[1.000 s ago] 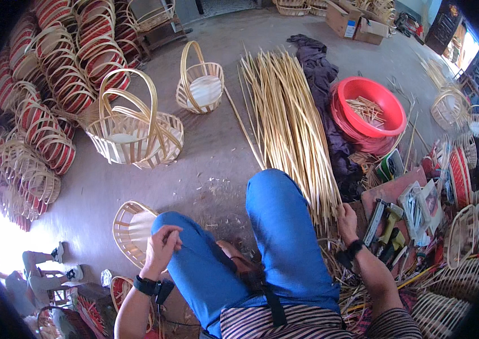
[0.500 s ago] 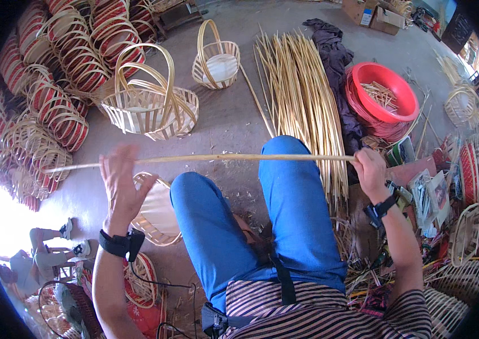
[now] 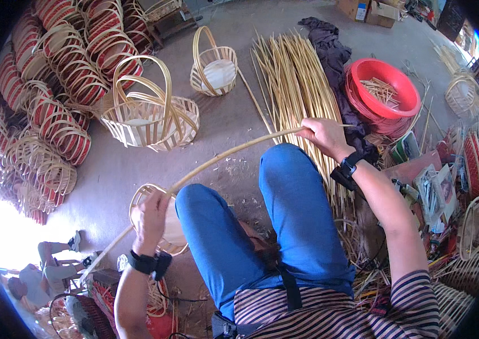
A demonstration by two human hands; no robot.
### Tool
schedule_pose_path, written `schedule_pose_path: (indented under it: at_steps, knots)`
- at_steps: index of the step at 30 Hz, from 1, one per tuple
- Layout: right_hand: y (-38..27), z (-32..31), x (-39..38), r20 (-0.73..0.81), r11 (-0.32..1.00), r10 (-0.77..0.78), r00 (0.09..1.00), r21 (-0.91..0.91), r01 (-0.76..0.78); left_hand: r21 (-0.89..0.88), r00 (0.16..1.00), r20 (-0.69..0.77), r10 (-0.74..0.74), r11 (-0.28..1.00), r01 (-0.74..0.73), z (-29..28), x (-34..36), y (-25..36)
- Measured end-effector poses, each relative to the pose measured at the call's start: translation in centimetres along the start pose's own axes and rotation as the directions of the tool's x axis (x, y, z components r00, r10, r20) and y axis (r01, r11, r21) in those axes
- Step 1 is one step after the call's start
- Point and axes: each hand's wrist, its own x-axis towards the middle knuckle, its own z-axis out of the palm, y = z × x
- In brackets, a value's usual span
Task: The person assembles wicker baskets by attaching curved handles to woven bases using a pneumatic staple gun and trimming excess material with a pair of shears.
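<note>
A long, thin, pale stick slants across in front of my knees and bows slightly upward. Near its right end my right hand is closed round it, with a short tip poking out past the fingers. My left hand is closed on it lower down at the left, and the rest runs on beyond that hand to the lower left. Behind the left hand, beside my left knee, stands a slatted basket, partly hidden. A bundle of similar sticks lies on the floor beyond my right knee.
Handled baskets and a smaller one stand ahead. Red-and-tan baskets pile up at far left. Right of the sticks are a dark cloth and a red basin holding short pieces. Another person sits at lower left.
My left hand has closed on the stick and moved down and right. My right hand has moved up and left. The stick has gone from level to slanted and bowed.
</note>
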Motion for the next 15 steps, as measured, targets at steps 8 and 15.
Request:
schedule_pose_path:
  at_steps: [8,15]
  knots:
    - [-0.9,3.6,-5.2,0.027,0.815,0.480,0.877,0.356,-0.458,-0.196,0.930,0.141,-0.341,0.911,0.364,4.4,-4.3,4.2]
    - [0.5,2.8,-8.1,0.260,0.518,0.622,0.739,0.572,-0.636,-0.160,0.909,0.213,-0.357,0.905,0.393,5.0,-1.9,7.3]
